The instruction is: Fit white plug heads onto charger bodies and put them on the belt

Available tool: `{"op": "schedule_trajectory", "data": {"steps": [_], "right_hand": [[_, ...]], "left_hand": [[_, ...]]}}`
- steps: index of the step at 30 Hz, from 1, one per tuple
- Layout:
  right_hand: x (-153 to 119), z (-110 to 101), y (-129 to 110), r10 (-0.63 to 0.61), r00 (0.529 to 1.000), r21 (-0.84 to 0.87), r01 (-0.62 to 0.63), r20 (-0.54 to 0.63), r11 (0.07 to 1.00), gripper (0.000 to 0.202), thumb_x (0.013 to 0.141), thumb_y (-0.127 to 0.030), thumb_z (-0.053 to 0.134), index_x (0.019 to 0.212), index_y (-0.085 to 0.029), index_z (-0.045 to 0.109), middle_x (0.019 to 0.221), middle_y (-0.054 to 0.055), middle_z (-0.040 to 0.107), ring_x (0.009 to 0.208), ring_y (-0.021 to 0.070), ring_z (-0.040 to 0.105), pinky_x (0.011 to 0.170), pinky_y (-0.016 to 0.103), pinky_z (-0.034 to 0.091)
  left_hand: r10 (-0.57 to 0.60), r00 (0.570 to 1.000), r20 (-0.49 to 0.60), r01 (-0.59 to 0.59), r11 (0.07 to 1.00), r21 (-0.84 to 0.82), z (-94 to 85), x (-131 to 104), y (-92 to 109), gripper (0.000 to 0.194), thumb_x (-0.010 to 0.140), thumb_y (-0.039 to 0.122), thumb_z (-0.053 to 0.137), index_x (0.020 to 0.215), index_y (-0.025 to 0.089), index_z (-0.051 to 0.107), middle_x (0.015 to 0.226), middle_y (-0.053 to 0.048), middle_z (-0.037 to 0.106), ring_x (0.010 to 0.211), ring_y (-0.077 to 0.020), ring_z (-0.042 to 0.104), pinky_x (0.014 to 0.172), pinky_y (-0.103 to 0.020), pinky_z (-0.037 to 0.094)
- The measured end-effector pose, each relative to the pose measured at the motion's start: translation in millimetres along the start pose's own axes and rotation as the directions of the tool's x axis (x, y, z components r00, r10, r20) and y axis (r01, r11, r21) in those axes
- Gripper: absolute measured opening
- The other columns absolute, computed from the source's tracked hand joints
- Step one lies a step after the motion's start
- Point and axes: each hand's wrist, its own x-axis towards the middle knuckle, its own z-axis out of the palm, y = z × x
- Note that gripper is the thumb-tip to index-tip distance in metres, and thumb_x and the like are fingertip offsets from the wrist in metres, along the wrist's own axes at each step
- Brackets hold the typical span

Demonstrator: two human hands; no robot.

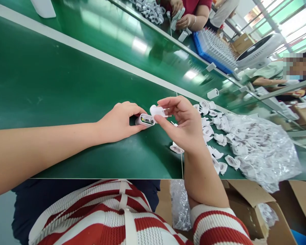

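My left hand (124, 120) grips a white charger housing (146, 121) between thumb and fingers, low over the green bench. Its open end faces right, and a circuit board shows inside. In my right hand (185, 122) is a white two-pin plug cap (156, 111), pinched by thumb and fingertips with its metal pins pointing right. The cap is right beside the housing's open end; I cannot tell whether they touch. Below my right hand lies another plug cap (177, 148), partly covered by the hand.
Loose plug caps (220, 139) spill from a clear plastic bag (265, 149) at right. A white housing (213, 93) sits beyond the pale strip, another (43, 8) at upper left. Across the bench, a co-worker's hands (182, 18) hold white parts near a blue tray (206, 51). Cardboard boxes (252, 194) stand below.
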Motion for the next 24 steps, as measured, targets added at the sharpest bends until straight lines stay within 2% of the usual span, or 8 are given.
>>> {"op": "schedule_trajectory", "data": {"steps": [3, 5, 9, 12, 18, 21, 24], "right_hand": [[-0.6, -0.2, -0.7, -0.076, 0.997, -0.111, 0.075, -0.009, 0.991, 0.016, 0.092, -0.036, 0.08, 0.105, -0.027, 0.076, 0.1, 0.004, 0.076, 0.092, 0.0222, 0.07, 0.089, 0.04, 0.06], [0.6, 3.0, 1.5, -0.109, 0.993, -0.153, 0.113, 0.037, 0.982, 0.012, 0.095, -0.032, 0.076, 0.106, -0.028, 0.078, 0.1, 0.003, 0.077, 0.093, 0.022, 0.071, 0.089, 0.04, 0.06], [2.1, 8.1, 5.0, -0.147, 0.984, -0.208, 0.165, 0.099, 0.964, 0.019, 0.102, -0.029, 0.064, 0.115, -0.027, 0.077, 0.11, 0.005, 0.078, 0.099, 0.0226, 0.072, 0.089, 0.038, 0.06], [0.0, 6.9, 3.0, -0.17, 0.982, -0.284, 0.187, 0.082, 0.94, 0.019, 0.102, -0.027, 0.061, 0.114, -0.027, 0.076, 0.107, 0.005, 0.077, 0.098, 0.0233, 0.071, 0.087, 0.038, 0.059], [-4.7, 8.3, -2.5, -0.237, 0.962, -0.435, 0.272, 0.134, 0.858, 0.022, 0.103, -0.021, 0.057, 0.114, -0.026, 0.075, 0.1, 0.006, 0.075, 0.089, 0.0227, 0.068, 0.08, 0.037, 0.053], [-4.9, 10.9, -4.0, -0.23, 0.962, -0.493, 0.271, 0.145, 0.827, 0.023, 0.102, -0.022, 0.056, 0.112, -0.027, 0.076, 0.096, 0.005, 0.074, 0.085, 0.0223, 0.066, 0.076, 0.037, 0.052], [-3.3, 11.5, -7.3, -0.186, 0.972, -0.491, 0.234, 0.145, 0.839, 0.024, 0.102, -0.022, 0.056, 0.108, -0.027, 0.078, 0.093, 0.005, 0.072, 0.082, 0.0212, 0.065, 0.071, 0.035, 0.05]], "left_hand": [[-0.003, 1.0, 0.001, 0.003, 1.0, 0.008, -0.4, 0.7, 1.2, 0.03, 0.086, 0.052, 0.072, 0.099, 0.025, 0.076, 0.094, -0.001, 0.074, 0.094, -0.0245, 0.066, 0.089, -0.039, 0.049], [-0.022, 1.0, 0.016, 0.022, 1.0, 0.013, -0.9, 1.1, 2.1, 0.028, 0.085, 0.05, 0.072, 0.096, 0.025, 0.074, 0.094, -0.002, 0.073, 0.095, -0.0254, 0.066, 0.088, -0.039, 0.049], [-0.063, 0.997, 0.046, 0.062, 0.998, 0.01, -1.5, 1.4, 3.0, 0.027, 0.085, 0.049, 0.07, 0.093, 0.024, 0.073, 0.096, -0.003, 0.073, 0.1, -0.028, 0.066, 0.089, -0.04, 0.049], [-0.056, 0.998, 0.041, 0.056, 0.998, -0.009, -1.0, 1.2, 2.7, 0.029, 0.085, 0.051, 0.07, 0.096, 0.024, 0.075, 0.099, -0.003, 0.074, 0.101, -0.0284, 0.066, 0.092, -0.041, 0.05], [-0.081, 0.996, 0.034, 0.081, 0.997, -0.012, 0.0, 1.9, 3.4, 0.03, 0.084, 0.05, 0.072, 0.1, 0.026, 0.077, 0.102, -0.002, 0.075, 0.106, -0.03, 0.067, 0.097, -0.043, 0.05], [-0.11, 0.993, 0.043, 0.11, 0.994, -0.003, 0.0, 2.4, 4.8, 0.031, 0.083, 0.05, 0.073, 0.101, 0.026, 0.077, 0.103, -0.002, 0.075, 0.107, -0.0311, 0.067, 0.095, -0.044, 0.051], [-0.116, 0.992, 0.042, 0.116, 0.993, -0.009, 0.3, 1.9, 5.6, 0.03, 0.083, 0.05, 0.073, 0.101, 0.026, 0.077, 0.101, -0.002, 0.074, 0.106, -0.0312, 0.067, 0.094, -0.043, 0.052]]}}
